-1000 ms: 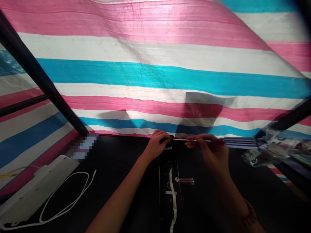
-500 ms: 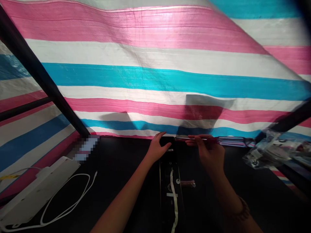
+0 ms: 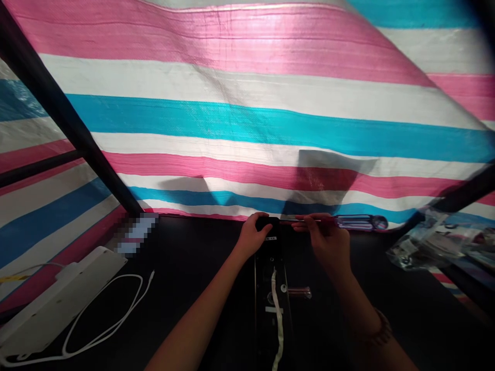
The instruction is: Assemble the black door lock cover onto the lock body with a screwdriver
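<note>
Screwdriver [image 3: 353, 222] in right fingers [image 3: 315, 231] farther left than before, left fingers [image 3: 251, 221] around black block [image 3: 273, 222]

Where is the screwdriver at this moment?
In the head view, the screwdriver is right of centre, in the right hand, its shaft pointing left toward the far end of the long black device.

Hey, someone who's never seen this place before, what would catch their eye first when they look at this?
Most likely the big pink, white and blue striped sheet, brightly lit across the upper part of the view. Next, near the black table's far edge, the right hand holds a screwdriver while the left hand grips the far end of a long black device. A long white casing stands out at lower left.
</note>
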A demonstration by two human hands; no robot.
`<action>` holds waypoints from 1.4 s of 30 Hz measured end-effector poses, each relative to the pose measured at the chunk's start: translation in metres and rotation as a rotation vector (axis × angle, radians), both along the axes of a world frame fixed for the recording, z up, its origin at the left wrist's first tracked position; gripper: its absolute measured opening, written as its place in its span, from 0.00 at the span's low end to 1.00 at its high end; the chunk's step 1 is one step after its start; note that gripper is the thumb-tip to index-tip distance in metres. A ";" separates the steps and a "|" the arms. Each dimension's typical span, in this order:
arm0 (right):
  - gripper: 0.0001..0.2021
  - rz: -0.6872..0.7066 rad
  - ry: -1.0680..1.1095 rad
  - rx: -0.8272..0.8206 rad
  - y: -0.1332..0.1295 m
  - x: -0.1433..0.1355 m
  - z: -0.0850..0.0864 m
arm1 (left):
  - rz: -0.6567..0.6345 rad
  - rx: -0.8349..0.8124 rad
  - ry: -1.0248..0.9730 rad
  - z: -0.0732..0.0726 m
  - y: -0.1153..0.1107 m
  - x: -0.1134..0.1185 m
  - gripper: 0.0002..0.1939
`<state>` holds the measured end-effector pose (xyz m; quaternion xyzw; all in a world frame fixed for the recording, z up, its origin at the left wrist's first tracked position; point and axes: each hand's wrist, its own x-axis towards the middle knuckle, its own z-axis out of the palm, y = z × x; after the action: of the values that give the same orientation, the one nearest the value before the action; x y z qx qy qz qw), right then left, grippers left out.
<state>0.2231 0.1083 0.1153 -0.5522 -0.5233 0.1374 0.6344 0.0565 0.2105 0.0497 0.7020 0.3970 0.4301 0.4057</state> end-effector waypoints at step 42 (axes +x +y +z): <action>0.12 -0.007 0.063 0.041 0.029 -0.013 0.013 | -0.007 -0.003 -0.045 0.000 -0.002 -0.002 0.14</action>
<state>0.2105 0.1375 0.1285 -0.5360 -0.5038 0.1418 0.6624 0.0541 0.2085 0.0493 0.6930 0.3859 0.4436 0.4172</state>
